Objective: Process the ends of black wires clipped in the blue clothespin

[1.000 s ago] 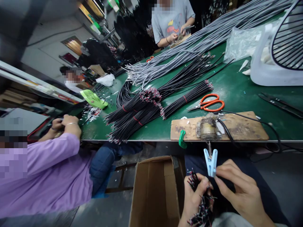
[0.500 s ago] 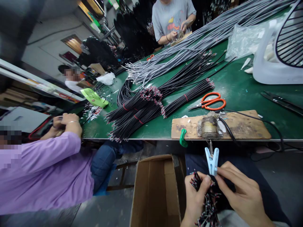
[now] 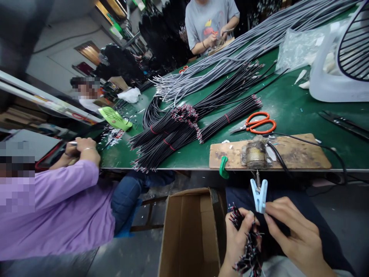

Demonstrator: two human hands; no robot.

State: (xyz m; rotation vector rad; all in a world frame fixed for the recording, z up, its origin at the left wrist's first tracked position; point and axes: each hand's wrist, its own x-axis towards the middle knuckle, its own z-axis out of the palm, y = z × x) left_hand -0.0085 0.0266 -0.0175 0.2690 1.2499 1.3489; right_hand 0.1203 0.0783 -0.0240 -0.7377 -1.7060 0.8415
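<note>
My left hand [image 3: 240, 231], low in the view, is closed around a bundle of thin black wires [image 3: 248, 252] with red and white ends. Just to its right, the thumb and forefinger of my right hand [image 3: 294, 231] are pinched at the lower tip of a light blue clothespin [image 3: 260, 200]. Whatever lies between those fingertips is too small to make out. The clothespin hangs from the metal shaft [image 3: 258, 177] of a small motor [image 3: 256, 154], which is fixed on a wooden board [image 3: 300, 154] at the table's edge.
Orange-handled scissors [image 3: 261, 123] lie behind the board; a green clamp [image 3: 223, 167] grips its left end. Tied black cable bundles [image 3: 170, 142] and long grey cables [image 3: 201, 82] cover the green table [image 3: 296, 115]. An open cardboard box [image 3: 187, 231] stands below. Co-workers sit left and opposite.
My left hand and its wires have shifted slightly, and the loose wire ends hang differently. The clothespin looks slightly turned. My right hand stays pinched at its tip.
</note>
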